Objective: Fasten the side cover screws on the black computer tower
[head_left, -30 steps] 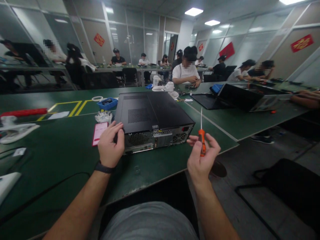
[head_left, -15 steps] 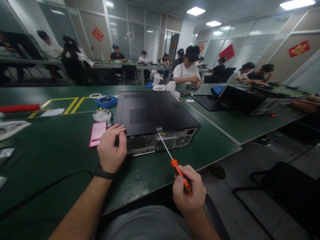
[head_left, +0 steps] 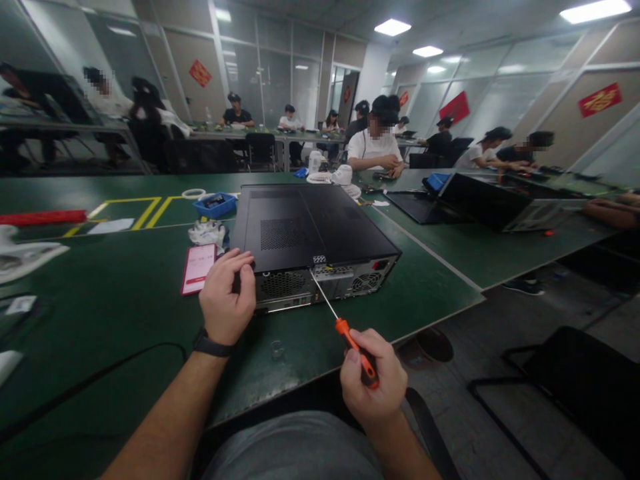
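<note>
A black desktop computer case [head_left: 345,220] lies flat on the green table, its metal back panel [head_left: 330,283] toward me. My left hand [head_left: 227,293], a dark band on its wrist, is curled at the near left corner of the case, fingertips on the top edge and thumb by the panel. In my closed right hand [head_left: 375,377] is an orange and black screwdriver [head_left: 344,330]. Its thin shaft points up and left, the tip at the back panel just below the top edge, near a small checkered label [head_left: 319,259]. Whether the tip touches a screw I cannot tell.
Left of the case lie a red-framed card [head_left: 199,267], crumpled white gloves [head_left: 207,233] and a blue tray [head_left: 216,205]. White fan parts [head_left: 325,175] stand behind it. To the right is another opened case [head_left: 505,200]. Several people sit at tables beyond.
The screwdriver and my right hand have shifted slightly left; the tip has moved from beside the label to a little left of and below it. My left hand stays at the corner.
</note>
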